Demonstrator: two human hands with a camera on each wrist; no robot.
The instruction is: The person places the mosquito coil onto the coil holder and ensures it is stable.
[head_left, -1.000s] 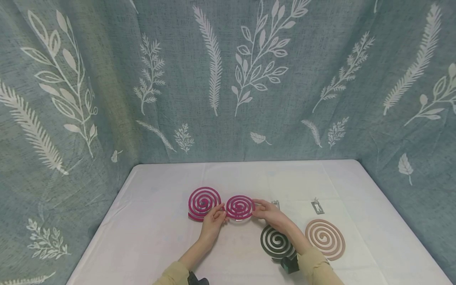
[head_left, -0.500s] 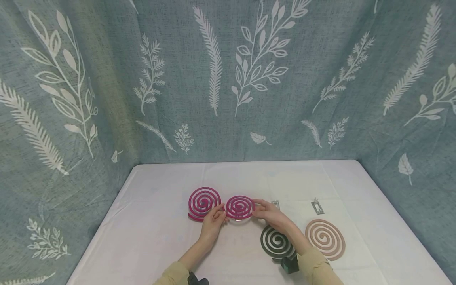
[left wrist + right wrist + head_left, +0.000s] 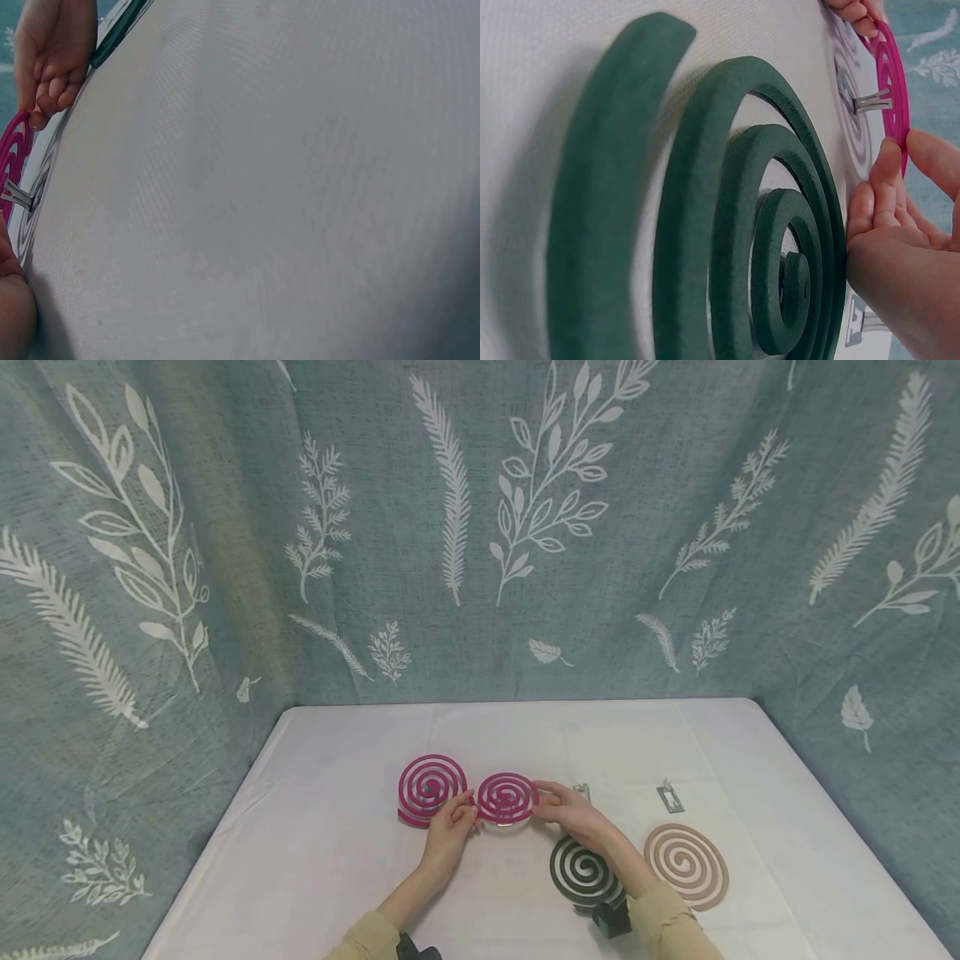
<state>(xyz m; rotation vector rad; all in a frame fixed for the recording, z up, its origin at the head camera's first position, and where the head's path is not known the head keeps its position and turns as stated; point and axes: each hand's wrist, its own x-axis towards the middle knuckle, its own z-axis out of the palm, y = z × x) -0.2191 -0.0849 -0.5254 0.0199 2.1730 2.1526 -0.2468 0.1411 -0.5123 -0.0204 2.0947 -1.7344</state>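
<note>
head view shows no clear change: left hand (image 3: 450, 827) and right hand (image 3: 568, 811) still pinch opposite edges of a pink coil (image 3: 507, 796) over a metal stand (image 3: 871, 103). steadying it seems unfinished.

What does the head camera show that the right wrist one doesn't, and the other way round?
Head only: the tan coil and the metal stand beyond it.

Right wrist only: metal prongs beneath the held pink coil, seen side-on.

Both: that pink coil, the left hand and right hand at its edges, the dark green coil, the white table and the leafy curtain.
</note>
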